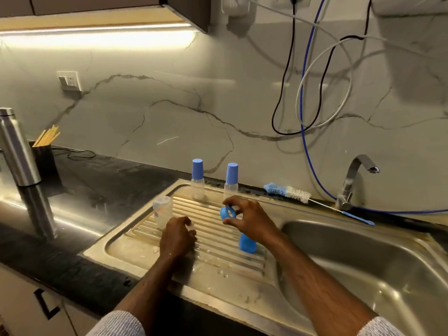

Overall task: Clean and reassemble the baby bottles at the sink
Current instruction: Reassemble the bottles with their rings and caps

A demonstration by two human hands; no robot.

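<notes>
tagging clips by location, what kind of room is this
Most likely a home kitchen: a steel sink with a ribbed drainboard and tap, set in a dark countertop under wall cabinets.

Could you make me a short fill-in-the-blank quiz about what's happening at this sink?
1. The right hand pinches a blue ____.
2. Two capped bottles stand at the back of the ____.
3. The bottle brush lies to the left of the ____.
4. The uncapped bottle stands nearest the ____ hand.

Missing words: ring; drainboard; tap; left
</notes>
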